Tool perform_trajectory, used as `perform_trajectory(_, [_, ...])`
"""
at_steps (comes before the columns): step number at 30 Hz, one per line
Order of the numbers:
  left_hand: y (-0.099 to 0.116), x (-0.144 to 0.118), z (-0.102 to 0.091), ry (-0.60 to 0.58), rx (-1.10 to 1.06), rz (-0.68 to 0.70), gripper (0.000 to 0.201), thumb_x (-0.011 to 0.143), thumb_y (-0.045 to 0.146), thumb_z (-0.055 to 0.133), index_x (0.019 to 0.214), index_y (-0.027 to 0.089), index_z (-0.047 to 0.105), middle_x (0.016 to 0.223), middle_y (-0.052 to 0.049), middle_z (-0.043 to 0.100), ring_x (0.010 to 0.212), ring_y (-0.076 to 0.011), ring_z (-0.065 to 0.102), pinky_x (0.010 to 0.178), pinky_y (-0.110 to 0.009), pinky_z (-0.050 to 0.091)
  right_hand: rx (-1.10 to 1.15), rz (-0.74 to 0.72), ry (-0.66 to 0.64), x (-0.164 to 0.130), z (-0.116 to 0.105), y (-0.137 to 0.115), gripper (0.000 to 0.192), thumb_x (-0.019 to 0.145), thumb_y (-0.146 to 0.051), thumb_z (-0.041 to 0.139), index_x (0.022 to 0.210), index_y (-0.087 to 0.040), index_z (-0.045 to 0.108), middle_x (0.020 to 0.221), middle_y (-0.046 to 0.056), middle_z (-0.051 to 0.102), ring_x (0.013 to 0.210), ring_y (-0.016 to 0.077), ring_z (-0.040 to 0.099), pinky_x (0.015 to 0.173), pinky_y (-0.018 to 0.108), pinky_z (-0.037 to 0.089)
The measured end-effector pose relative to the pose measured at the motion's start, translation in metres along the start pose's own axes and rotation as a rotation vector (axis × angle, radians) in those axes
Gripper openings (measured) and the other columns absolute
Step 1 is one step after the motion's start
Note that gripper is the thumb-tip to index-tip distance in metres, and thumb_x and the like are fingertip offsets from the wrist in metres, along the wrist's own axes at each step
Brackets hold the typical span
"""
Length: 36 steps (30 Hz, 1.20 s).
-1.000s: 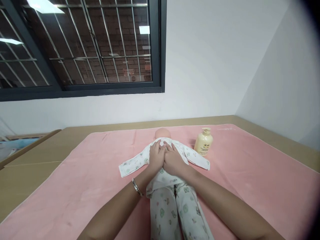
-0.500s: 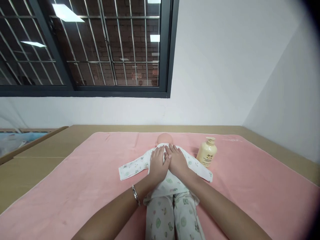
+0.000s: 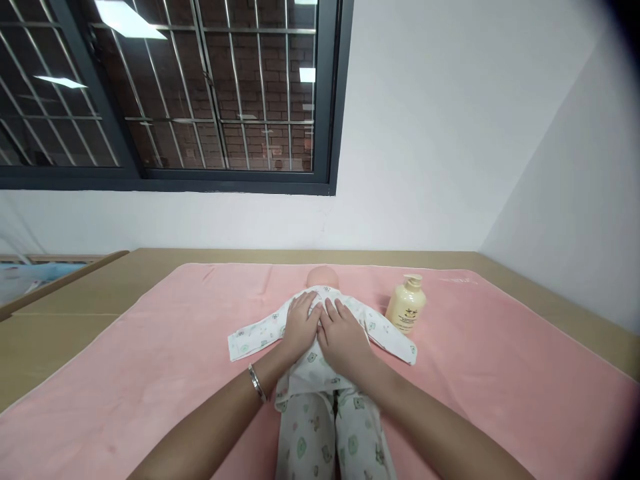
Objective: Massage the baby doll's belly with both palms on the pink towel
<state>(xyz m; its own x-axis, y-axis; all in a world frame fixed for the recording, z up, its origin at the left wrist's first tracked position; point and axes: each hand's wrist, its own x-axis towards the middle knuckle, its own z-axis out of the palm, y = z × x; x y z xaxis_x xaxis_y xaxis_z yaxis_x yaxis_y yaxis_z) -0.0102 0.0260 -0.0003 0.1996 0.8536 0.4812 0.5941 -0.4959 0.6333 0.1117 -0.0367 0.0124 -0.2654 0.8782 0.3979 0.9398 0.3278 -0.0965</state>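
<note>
so, there's a pink sheet [image 3: 135, 373], then a silver bangle [image 3: 257, 383] and the left hand [image 3: 301, 325] flat on the clothed doll [image 3: 316, 368], fingers straight and close together. doll lies mid-sheet, arms out. right hand [image 3: 345, 339] is flat on it too, fingers slightly apart. yellow pump bottle [image 3: 406, 307] stands near one sleeve [image 3: 393, 339].

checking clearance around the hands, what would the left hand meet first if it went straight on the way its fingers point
The left hand lies on the printed long-sleeved top; straight on past its fingertips, it would probably meet the doll's head first, though depth is hard to judge.
</note>
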Motion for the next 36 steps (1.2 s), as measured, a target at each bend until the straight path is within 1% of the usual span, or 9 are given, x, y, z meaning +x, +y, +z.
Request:
perform_trajectory(7, [0.001,-0.015,0.009,-0.014,0.161,0.011,0.049,0.095,0.034,0.029,0.135,0.012,0.048,0.144,-0.014,0.046,0.138,-0.0250,0.035,0.117,-0.047,0.020,0.222,0.028,-0.086,0.022,0.003,0.038,0.049,0.099,-0.033,0.026,0.145,-0.020,0.036,0.154,0.007,0.028,0.143,0.0251,0.021,0.115,0.045,0.018])
perform_trajectory(10, [0.001,-0.020,0.009,-0.044,0.172,0.027,0.051,0.095,0.035,0.032,0.139,0.013,0.042,0.148,-0.013,0.041,0.141,-0.0257,0.029,0.117,-0.048,0.018,0.207,0.105,-0.086,0.026,0.002,0.048,0.049,0.100,-0.037,0.025,0.144,-0.023,0.037,0.154,0.008,0.030,0.144,0.0255,0.017,0.114,0.047,0.017])
perform_trajectory(12, [-0.001,-0.017,0.008,-0.058,0.157,0.009,0.051,0.094,0.035,0.034,0.140,0.014,0.042,0.149,-0.012,0.040,0.142,-0.0261,0.028,0.117,-0.048,0.018,0.153,0.161,-0.070,0.024,0.002,0.046,0.050,0.100,-0.038,0.026,0.144,-0.019,0.038,0.152,0.012,0.034,0.143,0.0272,0.020,0.113,0.047,0.018])
perform_trajectory(15, [-0.006,-0.007,0.003,-0.073,0.123,-0.034,0.047,0.092,0.033,0.035,0.135,0.015,0.048,0.144,-0.011,0.047,0.138,-0.0260,0.034,0.116,-0.048,0.021,0.033,0.180,-0.028,0.014,0.003,0.026,0.050,0.099,-0.031,0.026,0.141,-0.010,0.041,0.145,0.019,0.043,0.137,0.0288,0.034,0.112,0.046,0.022])
perform_trajectory(20, [-0.008,0.002,-0.003,-0.070,0.117,-0.048,0.043,0.092,0.028,0.034,0.128,0.016,0.054,0.136,-0.011,0.055,0.131,-0.0240,0.043,0.113,-0.046,0.027,-0.108,0.050,0.013,-0.003,0.002,-0.004,0.049,0.092,-0.021,0.037,0.137,-0.004,0.047,0.139,0.023,0.047,0.132,0.0314,0.041,0.113,0.045,0.019])
perform_trajectory(22, [-0.002,-0.004,-0.002,-0.059,0.176,-0.041,0.045,0.093,0.028,0.032,0.131,0.015,0.051,0.139,-0.013,0.052,0.133,-0.0255,0.041,0.114,-0.048,0.025,-0.070,0.050,0.014,0.000,0.000,0.002,0.047,0.093,-0.022,0.035,0.136,-0.006,0.048,0.139,0.021,0.049,0.131,0.0291,0.042,0.113,0.044,0.022])
perform_trajectory(26, [0.017,-0.023,0.004,-0.006,0.311,0.003,0.045,0.092,0.027,0.035,0.132,0.013,0.050,0.143,-0.017,0.047,0.138,-0.0300,0.034,0.115,-0.051,0.020,0.110,0.092,-0.022,0.017,-0.001,0.035,0.047,0.098,-0.025,0.025,0.138,-0.012,0.046,0.144,0.013,0.046,0.136,0.0224,0.038,0.112,0.041,0.027])
perform_trajectory(30, [0.023,-0.027,0.004,-0.055,0.321,0.020,0.044,0.092,0.025,0.034,0.131,0.011,0.051,0.144,-0.019,0.044,0.138,-0.0301,0.035,0.115,-0.050,0.019,0.167,0.073,-0.019,0.023,0.001,0.048,0.047,0.098,-0.024,0.023,0.139,-0.012,0.044,0.146,0.010,0.043,0.138,0.0199,0.034,0.114,0.040,0.024])
perform_trajectory(36, [-0.005,0.003,-0.006,-0.159,0.135,-0.041,0.047,0.095,0.031,0.029,0.134,0.014,0.049,0.146,-0.015,0.044,0.139,-0.0255,0.034,0.116,-0.050,0.020,-0.101,0.067,0.038,0.000,0.002,0.002,0.048,0.094,-0.021,0.033,0.133,0.000,0.049,0.135,0.023,0.052,0.129,0.0298,0.046,0.112,0.043,0.027])
